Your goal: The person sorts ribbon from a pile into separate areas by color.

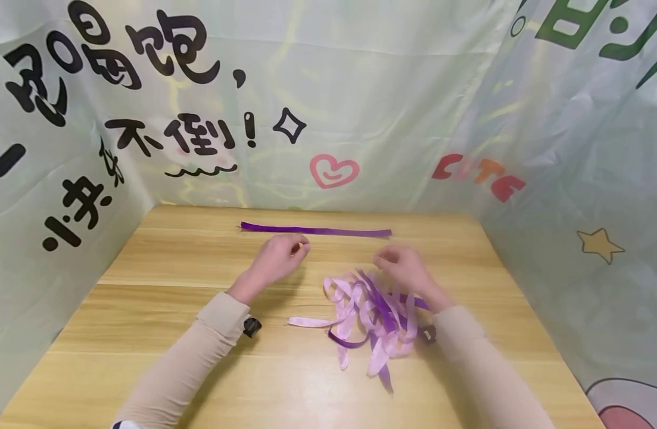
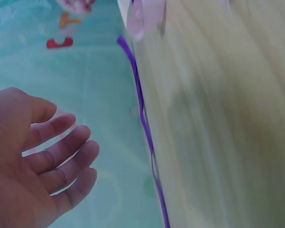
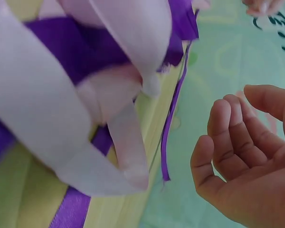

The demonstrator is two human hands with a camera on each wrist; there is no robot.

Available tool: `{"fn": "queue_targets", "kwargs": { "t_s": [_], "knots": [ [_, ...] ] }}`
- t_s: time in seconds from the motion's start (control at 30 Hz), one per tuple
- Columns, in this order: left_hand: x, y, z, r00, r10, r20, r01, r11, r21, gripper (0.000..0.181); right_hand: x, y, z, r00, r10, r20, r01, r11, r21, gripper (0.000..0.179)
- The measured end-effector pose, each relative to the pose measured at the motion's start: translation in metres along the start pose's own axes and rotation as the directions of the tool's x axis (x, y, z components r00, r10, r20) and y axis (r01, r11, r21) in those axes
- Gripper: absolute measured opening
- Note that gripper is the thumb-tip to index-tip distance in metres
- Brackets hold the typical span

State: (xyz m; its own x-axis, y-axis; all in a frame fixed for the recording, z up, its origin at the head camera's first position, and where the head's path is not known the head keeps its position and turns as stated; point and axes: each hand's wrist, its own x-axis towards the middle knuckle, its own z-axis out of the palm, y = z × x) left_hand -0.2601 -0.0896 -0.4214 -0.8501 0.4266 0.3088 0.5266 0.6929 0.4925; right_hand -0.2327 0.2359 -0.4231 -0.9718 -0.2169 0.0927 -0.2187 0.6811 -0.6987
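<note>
A single dark purple ribbon (image 1: 315, 230) lies stretched out straight along the back of the wooden table. In front of its left half is my left hand (image 1: 279, 256), fingers loosely bent; the left wrist view shows nothing in that hand (image 2: 47, 156). My right hand (image 1: 405, 269) hovers over the upper right of a tangled pile of pink and purple ribbons (image 1: 355, 310). Its fingers (image 3: 228, 137) curve gently around empty space in the right wrist view, where loops of pale pink ribbon (image 3: 47, 109) hang close by. Part of the pile is hidden by the right hand.
The wooden table (image 1: 146, 333) is bounded by printed cloth walls (image 1: 392, 107) at the back and both sides. One pink ribbon end (image 1: 309, 322) sticks out from the pile to the left. Each wrist carries a small black camera (image 1: 251, 326).
</note>
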Motion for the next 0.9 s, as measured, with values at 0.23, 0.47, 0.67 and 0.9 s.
{"fn": "queue_targets", "kwargs": {
  "t_s": [0.23, 0.47, 0.67, 0.9],
  "knots": [
    [0.005, 0.028, 0.034, 0.988, 0.125, 0.095, -0.124, 0.992, -0.019, 0.029, -0.008, -0.005, 0.016, 0.997, -0.052, 0.057, 0.054, 0.998, -0.03, 0.019],
    [0.005, 0.048, 0.061, 0.95, 0.251, 0.187, -0.246, 0.968, -0.053, 0.03, -0.019, -0.01, 0.025, 0.991, -0.037, 0.13, 0.042, 0.999, -0.035, 0.018],
    [0.007, 0.057, 0.078, 0.926, 0.311, 0.212, -0.322, 0.947, 0.019, 0.022, -0.026, -0.014, 0.03, 0.985, -0.065, 0.161, 0.075, 0.996, -0.053, 0.019],
    [0.009, 0.063, 0.087, 0.937, 0.162, 0.309, -0.202, 0.974, 0.102, 0.036, -0.036, -0.02, 0.04, 0.988, -0.03, 0.15, 0.044, 0.994, -0.096, 0.033]
  ]
}}
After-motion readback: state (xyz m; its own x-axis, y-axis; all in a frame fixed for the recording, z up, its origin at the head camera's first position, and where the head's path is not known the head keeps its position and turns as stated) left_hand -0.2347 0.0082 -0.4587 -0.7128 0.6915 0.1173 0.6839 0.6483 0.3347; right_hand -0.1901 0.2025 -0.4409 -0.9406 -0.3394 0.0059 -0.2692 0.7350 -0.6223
